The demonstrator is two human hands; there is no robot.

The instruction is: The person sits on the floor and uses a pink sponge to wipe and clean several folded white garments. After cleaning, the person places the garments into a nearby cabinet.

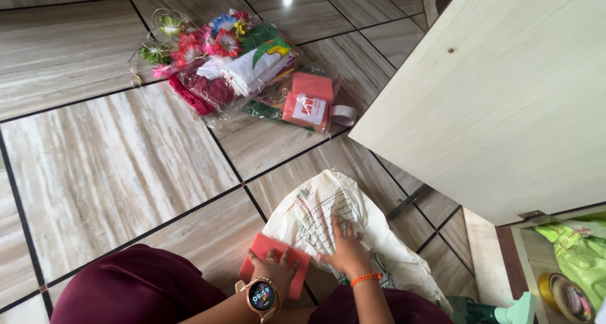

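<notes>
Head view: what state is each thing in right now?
Cupboard door: swung open.
White bag: lying flat on the floor, right hand pressing it.
Red packet: on the floor, under left hand.
Clear bags: lying on the floor, full, untouched.
Tape roll: lying inside the cupboard.

Three red blocks: two by the flowers, one under a hand. One white bag. Two hands, one watch.

The person wears dark maroon clothing that covers both legs. The forearms are bare, with no sleeves in view. The left wrist carries a round smartwatch with a rose-gold case, lit dark face and pale strap. An orange thread band circles the right wrist.
</notes>
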